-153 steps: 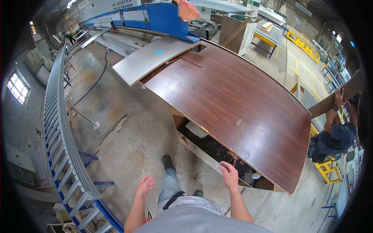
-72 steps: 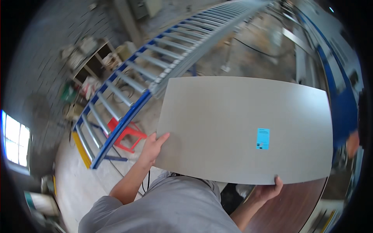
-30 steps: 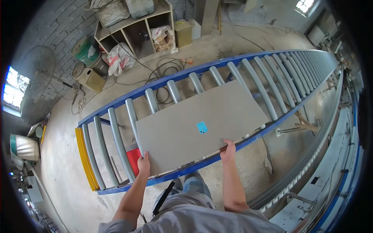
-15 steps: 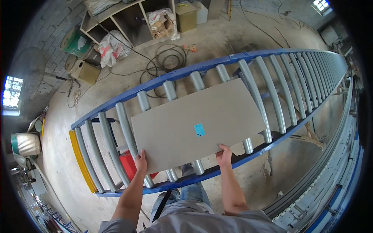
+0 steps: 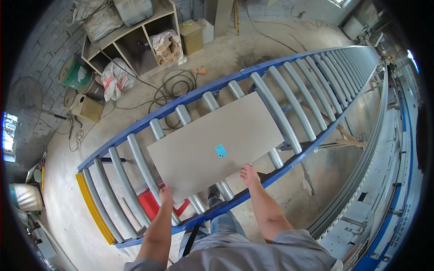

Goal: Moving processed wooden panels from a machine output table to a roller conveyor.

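Note:
A flat grey-beige rectangular panel (image 5: pixel 194 156) with a small blue sticker (image 5: pixel 220 150) lies slantwise over the metal rollers (image 5: pixel 143 156) of a blue-framed conveyor (image 5: pixel 149 119). My left hand (image 5: pixel 166 195) is closed at the panel's near left corner. Along the near long edge, toward the right, my right hand (image 5: pixel 249 175) has its fingers curled against the rim. The panel hides the undersides of my grips.
A yellow end bar (image 5: pixel 94 208) closes the conveyor's left end. Beneath the rollers sits a red object (image 5: pixel 149 203). Coiled cable (image 5: pixel 174 86) lies on the floor beyond, near a shelf unit (image 5: pixel 135 47) and buckets (image 5: pixel 74 74). Long metal rails (image 5: pixel 361 180) run at the right.
The panel looks smaller and lower against the rollers, and its right end uncovers more of one roller. My right thumb no longer lies over the panel's top. The whole view has shifted.

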### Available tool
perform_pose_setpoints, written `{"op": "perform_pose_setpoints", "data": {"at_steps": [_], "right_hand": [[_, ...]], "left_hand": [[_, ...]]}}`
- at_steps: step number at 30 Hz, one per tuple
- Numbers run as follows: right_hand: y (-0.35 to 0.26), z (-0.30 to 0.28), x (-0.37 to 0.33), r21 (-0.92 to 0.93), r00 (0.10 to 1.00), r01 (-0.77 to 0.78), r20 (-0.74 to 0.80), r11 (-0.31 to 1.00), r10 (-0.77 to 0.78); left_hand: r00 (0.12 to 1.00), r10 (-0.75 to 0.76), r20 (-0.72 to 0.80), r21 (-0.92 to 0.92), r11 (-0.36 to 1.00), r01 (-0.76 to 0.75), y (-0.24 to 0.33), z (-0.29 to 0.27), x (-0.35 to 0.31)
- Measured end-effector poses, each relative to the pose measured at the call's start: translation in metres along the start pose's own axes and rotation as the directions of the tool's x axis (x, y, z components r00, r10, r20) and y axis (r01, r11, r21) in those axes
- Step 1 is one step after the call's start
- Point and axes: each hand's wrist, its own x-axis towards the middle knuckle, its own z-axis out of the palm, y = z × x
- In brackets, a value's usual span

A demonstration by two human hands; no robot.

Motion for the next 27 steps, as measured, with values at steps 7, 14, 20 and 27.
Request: {"op": "perform_pose_setpoints", "data": {"at_steps": [7, 14, 20, 27], "right_hand": [[0.029, -0.02, -0.079, 0.246, 0.896, 0.376, 0.148, 0.893, -0.418], [0.102, -0.014, -0.306, 0.17, 0.708, 0.539, 0.439, 0.825, -0.553], [0.178, -0.154, -0.462, 0.102, 0.471, 0.745, 0.62, 0.66, -0.628], [0.286, -0.352, -0.488, 0.561, 0.719, 0.575, 0.0, 0.595, -0.695]], "left_hand": [[0.792, 0.318, 0.522, 0.044, 0.917, -0.397, -0.006, -0.02, -0.057], [0.498, 0.473, 0.727, -0.022, 0.741, -0.671, -0.067, -0.027, -0.157], [0.284, 0.295, 0.912, -0.032, 0.743, -0.668, -0.093, -0.028, -0.228], [0.027, 0.076, 0.997, -0.011, 0.465, -0.885, -0.069, -0.055, -0.403]]}}
